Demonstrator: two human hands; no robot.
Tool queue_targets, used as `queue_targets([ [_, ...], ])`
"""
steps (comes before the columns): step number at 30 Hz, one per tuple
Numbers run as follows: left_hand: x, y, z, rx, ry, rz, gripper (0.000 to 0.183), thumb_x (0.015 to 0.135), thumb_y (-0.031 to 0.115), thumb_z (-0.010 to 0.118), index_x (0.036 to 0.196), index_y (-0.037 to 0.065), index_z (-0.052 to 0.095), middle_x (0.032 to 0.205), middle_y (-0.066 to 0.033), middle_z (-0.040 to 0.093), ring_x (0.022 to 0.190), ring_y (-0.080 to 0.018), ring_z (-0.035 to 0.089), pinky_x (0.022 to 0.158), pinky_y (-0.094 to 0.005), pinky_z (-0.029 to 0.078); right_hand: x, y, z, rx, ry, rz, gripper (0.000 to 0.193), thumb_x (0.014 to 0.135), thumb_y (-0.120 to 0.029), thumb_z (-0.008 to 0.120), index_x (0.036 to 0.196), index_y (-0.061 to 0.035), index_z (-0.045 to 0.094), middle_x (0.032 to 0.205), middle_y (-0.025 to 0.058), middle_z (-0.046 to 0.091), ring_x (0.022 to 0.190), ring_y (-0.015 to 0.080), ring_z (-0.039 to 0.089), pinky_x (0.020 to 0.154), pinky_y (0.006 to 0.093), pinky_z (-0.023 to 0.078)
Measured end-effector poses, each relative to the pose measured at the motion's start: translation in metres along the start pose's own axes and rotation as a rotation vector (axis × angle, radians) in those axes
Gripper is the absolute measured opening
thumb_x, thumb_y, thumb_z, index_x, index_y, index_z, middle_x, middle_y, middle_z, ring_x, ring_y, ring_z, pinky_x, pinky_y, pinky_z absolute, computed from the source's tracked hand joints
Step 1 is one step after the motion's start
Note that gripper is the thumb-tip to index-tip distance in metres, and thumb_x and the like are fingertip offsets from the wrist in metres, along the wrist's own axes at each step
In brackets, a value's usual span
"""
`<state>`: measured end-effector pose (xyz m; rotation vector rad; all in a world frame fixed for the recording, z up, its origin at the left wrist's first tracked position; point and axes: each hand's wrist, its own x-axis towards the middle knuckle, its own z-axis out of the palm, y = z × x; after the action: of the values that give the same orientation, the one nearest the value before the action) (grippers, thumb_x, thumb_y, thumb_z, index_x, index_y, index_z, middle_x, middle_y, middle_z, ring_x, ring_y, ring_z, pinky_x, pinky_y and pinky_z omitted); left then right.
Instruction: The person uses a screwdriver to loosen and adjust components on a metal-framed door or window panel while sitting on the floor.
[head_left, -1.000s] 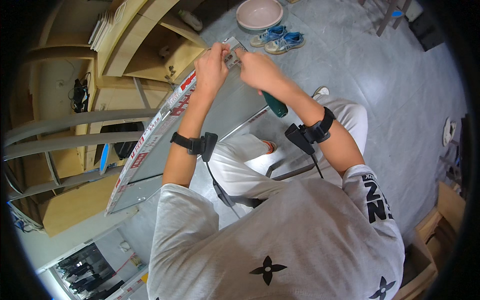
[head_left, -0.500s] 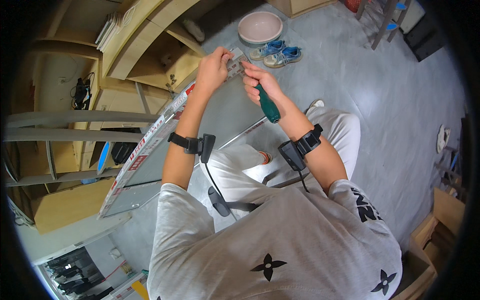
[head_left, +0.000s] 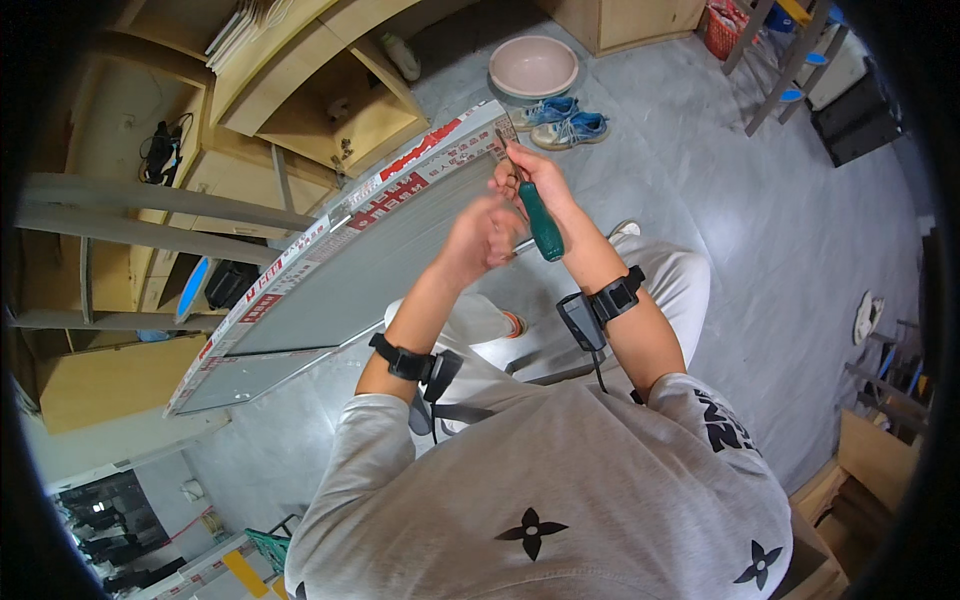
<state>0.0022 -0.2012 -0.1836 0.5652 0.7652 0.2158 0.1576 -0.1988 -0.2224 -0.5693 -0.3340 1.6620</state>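
In my right hand (head_left: 540,180) is a screwdriver with a dark green handle (head_left: 543,222). Its handle hangs toward me and its shaft runs up to the near face of a framed panel, close to the top corner. My left hand (head_left: 483,235) is beside the screwdriver handle, fingers curled but smeared by motion; whether they hold anything does not show. The panel's frame (head_left: 330,222) is wrapped in white film with red print and leans across in front of me, with grey panes (head_left: 400,240) inside it.
Beyond the corner are blue shoes (head_left: 570,130) and a pale pink basin (head_left: 533,68) on the grey floor. Wooden cabinets (head_left: 290,85) and grey metal bars (head_left: 150,215) stand at left. A ladder-like stand (head_left: 790,75) and a black box (head_left: 855,120) are at far right.
My left hand has left the top of the frame and come down toward me, beside the screwdriver handle. My right hand keeps hold of the screwdriver near the corner. The view has shifted slightly.
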Motion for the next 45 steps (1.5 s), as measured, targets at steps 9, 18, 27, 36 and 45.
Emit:
queue_targets([
  [9, 0.008, -0.032, 0.034, -0.138, -0.198, 0.128, 0.033, 0.092, 0.031, 0.056, 0.068, 0.015, 0.039, 0.053, 0.0095, 0.023, 0.045, -0.0022, 0.024, 0.038, -0.0181, 0.015, 0.008, -0.006, -0.017, 0.039, -0.096, -0.033, 0.026, 0.095, -0.015, 0.046, 0.116, -0.0005, 0.049, 0.08, 0.0132, 0.065, 0.078, 0.0214, 0.063, 0.073, 0.0259, 0.046],
  [18, 0.03, -0.037, 0.05, -0.224, 0.043, 0.254, 0.027, 0.085, 0.02, 0.063, 0.069, 0.017, 0.042, 0.053, 0.0113, 0.027, 0.042, -0.0013, 0.022, 0.038, -0.0201, 0.016, -0.005, -0.028, -0.006, -0.327, 0.041, 0.011, 0.029, 0.095, -0.019, 0.049, 0.118, -0.0015, 0.05, 0.09, 0.0124, 0.066, 0.08, 0.0179, 0.063, 0.069, 0.0272, 0.048],
  [27, 0.027, -0.042, 0.042, -0.181, 0.108, 0.319, 0.019, 0.082, 0.016, 0.066, 0.071, 0.009, 0.053, 0.054, 0.0067, 0.043, 0.041, -0.0012, 0.029, 0.037, -0.0198, 0.02, -0.14, 0.006, 0.021, -1.293, 0.401, -0.426, 0.037, 0.081, -0.012, 0.063, 0.115, 0.0004, 0.053, 0.091, 0.0113, 0.061, 0.069, 0.0177, 0.059, 0.061, 0.0276, 0.048],
  [36, 0.04, -0.026, 0.03, 0.121, 0.109, 0.477, 0.025, 0.087, 0.03, 0.064, 0.082, 0.006, 0.058, 0.06, 0.0057, 0.049, 0.045, -0.0021, 0.038, 0.041, -0.0194, 0.027, -0.127, 0.015, 0.043, -1.023, 0.521, -0.275, 0.033, 0.088, -0.027, 0.059, 0.098, 0.0039, 0.056, 0.054, 0.0097, 0.055, 0.039, 0.0202, 0.049, 0.039, 0.029, 0.039],
  [45, 0.042, -0.011, 0.016, 0.016, 0.097, 0.462, 0.03, 0.09, 0.029, 0.056, 0.085, 0.0, 0.063, 0.055, 0.0097, 0.036, 0.044, -0.0014, 0.026, 0.04, -0.0207, 0.018, -0.121, 0.008, 0.049, -0.627, 0.429, -0.071, 0.031, 0.093, -0.025, 0.053, 0.111, -0.0007, 0.051, 0.074, 0.0109, 0.059, 0.04, 0.0125, 0.046, 0.036, 0.0235, 0.031],
])
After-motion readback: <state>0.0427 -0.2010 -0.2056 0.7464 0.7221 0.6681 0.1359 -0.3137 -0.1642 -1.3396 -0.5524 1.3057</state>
